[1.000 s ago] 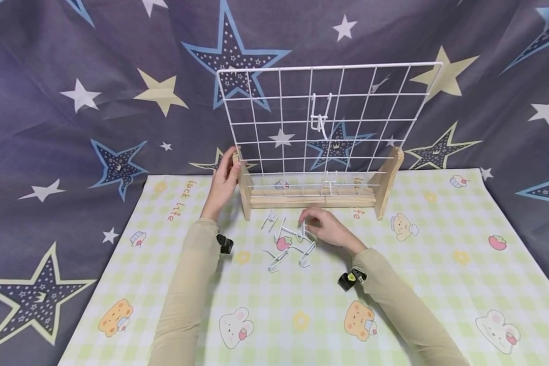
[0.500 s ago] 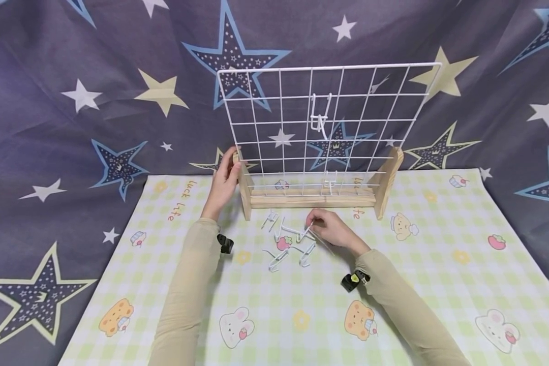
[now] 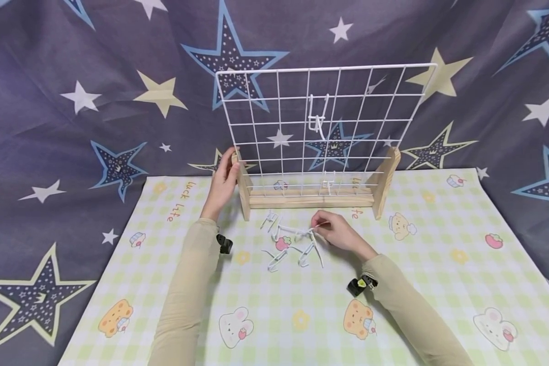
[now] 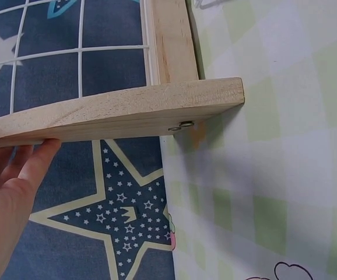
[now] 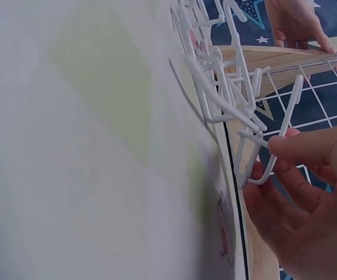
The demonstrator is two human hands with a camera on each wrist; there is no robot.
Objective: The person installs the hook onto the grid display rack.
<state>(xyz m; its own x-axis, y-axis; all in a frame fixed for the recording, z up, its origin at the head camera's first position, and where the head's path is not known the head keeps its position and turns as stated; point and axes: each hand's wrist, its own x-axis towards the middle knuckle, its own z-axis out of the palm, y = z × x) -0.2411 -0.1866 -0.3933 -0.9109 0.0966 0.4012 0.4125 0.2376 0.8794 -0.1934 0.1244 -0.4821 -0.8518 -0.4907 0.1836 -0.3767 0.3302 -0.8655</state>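
At ten o'clock from the white bent-wire hooks (image 3: pixel 278 260) on the green-checked desk (image 3: pixel 274 292), the left hand (image 3: pixel 221 185) grips the pale wooden end panel (image 4: pixel 157 105), likely to steady the white wire grid (image 3: pixel 280 122); near three, the right hand (image 3: pixel 340 232) pinches a matching hook (image 5: pixel 292 105), perhaps against tangling.

A wire grid (image 3: pixel 280 122) bars passage behind the jumbled white hooks (image 3: pixel 278 260), while the checked tablecloth (image 3: pixel 274 305) in front leaves room to pass.

Stand (image 3: pixel 311 202) smooth matt wood w/ grain; hooks (image 5: pixel 288 113) & grid (image 3: pixel 297 122) glossy coated wire; backdrop (image 3: pixel 114 51) matt cloth.
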